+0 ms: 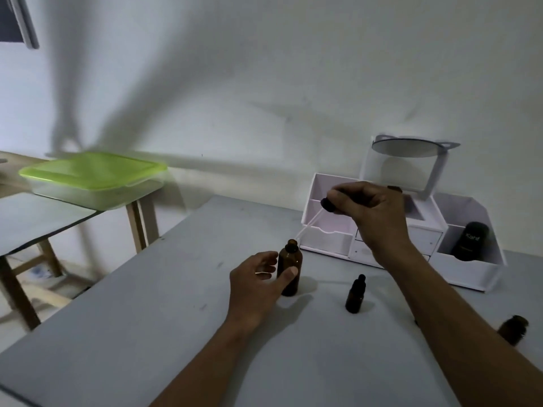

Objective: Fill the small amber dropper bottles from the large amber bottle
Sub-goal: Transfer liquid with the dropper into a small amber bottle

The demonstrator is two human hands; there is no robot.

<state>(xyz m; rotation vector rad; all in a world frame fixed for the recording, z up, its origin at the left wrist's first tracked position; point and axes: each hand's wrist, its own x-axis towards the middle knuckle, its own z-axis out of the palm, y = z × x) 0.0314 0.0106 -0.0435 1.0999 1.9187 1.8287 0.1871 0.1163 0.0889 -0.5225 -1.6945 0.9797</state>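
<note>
The large amber bottle (289, 267) stands uncapped and upright on the grey table (147, 333). My left hand (255, 284) grips its body, thumb across the front. My right hand (365, 211) is raised above and to the right of it, pinching the black bulb of a dropper (311, 221). The clear pipette slants down to the left, its tip right at the bottle's mouth. A small amber dropper bottle (355, 293) with a black cap stands to the right. Another small amber bottle (514, 329) sits at the right edge, partly behind my right forearm.
A white desk organiser (470, 268) with a round mirror (407, 148) stands at the back right and holds a black jar (470, 240). To the left, a second table carries a clear box with a green lid (91, 171).
</note>
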